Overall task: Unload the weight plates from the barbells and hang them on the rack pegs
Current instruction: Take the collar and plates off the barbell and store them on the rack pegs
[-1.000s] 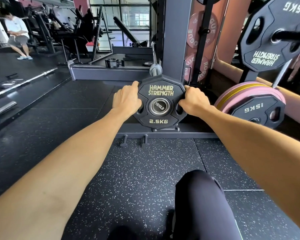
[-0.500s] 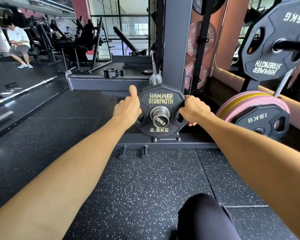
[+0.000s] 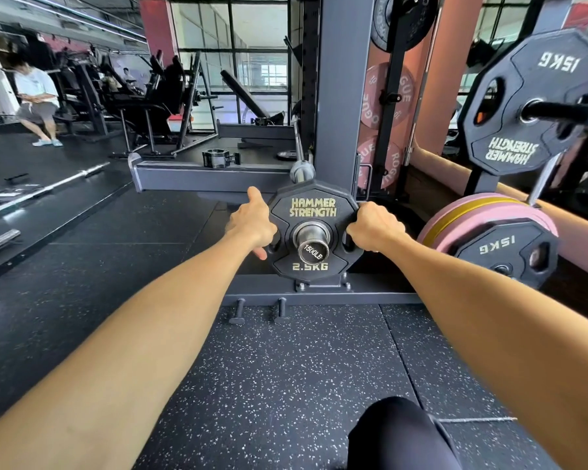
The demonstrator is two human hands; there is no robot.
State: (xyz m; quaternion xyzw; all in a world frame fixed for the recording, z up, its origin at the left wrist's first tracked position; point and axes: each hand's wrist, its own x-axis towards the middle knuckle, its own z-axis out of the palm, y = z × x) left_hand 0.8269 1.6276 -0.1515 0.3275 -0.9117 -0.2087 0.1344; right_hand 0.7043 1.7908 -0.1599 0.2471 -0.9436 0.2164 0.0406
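Gripping the right edge of a black 2.5KG Hammer Strength plate (image 3: 314,212), the right hand (image 3: 374,227) has its fingers curled round the rim and into the grip slot on that side. The left hand (image 3: 253,223) holds the opposite edge, thumb pointing up along the rim and one finger showing below the hand near the lower left slot. This small plate sits on a chrome barbell sleeve (image 3: 311,245) that pokes through its centre hole toward the camera, with its end cap stamped 1500LB. Behind the plate stands the grey upright (image 3: 336,96) of the rack, bolted at its foot to a floor rail (image 3: 323,295) from which two short pegs (image 3: 238,312) stick out over the speckled rubber floor (image 3: 286,374). To the right, near the floor, a black 15KG plate (image 3: 503,252) fronts a stack of pink and yellow bumper plates (image 3: 482,210). Above them another black 15KG plate (image 3: 530,103) hangs on a black storage peg (image 3: 564,111) that points out to the right. Pink Rogue plates (image 3: 386,96) hang on a stand behind the upright. A barbell collar (image 3: 218,158) rests on the grey platform to the left of the upright, and farther left a bare barbell (image 3: 41,189) lies on the floor. A person in a white shirt (image 3: 36,96) sits at the far left.
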